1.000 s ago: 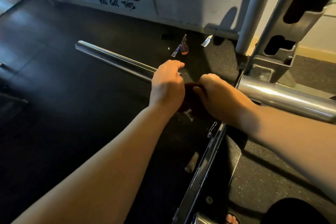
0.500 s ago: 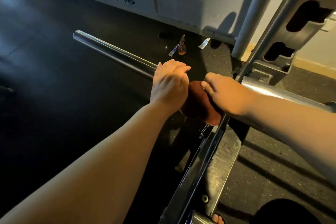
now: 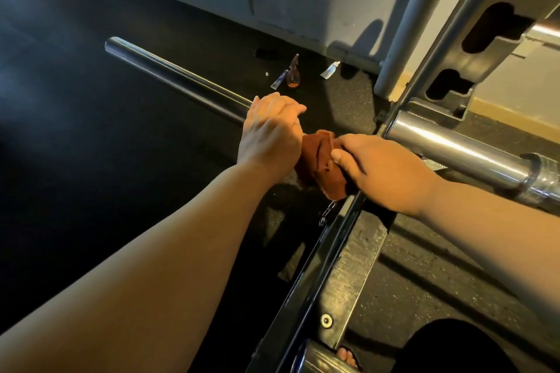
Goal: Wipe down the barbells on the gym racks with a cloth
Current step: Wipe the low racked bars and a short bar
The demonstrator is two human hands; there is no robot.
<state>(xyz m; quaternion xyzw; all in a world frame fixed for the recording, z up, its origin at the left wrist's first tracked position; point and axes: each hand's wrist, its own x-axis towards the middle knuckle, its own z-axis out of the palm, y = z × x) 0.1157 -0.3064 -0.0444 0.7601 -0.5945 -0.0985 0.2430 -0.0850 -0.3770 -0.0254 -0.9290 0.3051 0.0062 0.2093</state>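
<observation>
The bar [image 3: 181, 82] is lying across the rack [image 3: 454, 48], its long shaft sticking out left of it. A cloth [image 3: 321, 160] is sitting bunched around the bar just left of the rack. The right hand [image 3: 385, 169] is gripping the cloth, thumb pressing on top and fingers curling round it. The left hand [image 3: 269, 136] is lying over the bar, touching the cloth's far side from the rack; how far its fingers are wrapping under is hidden.
</observation>
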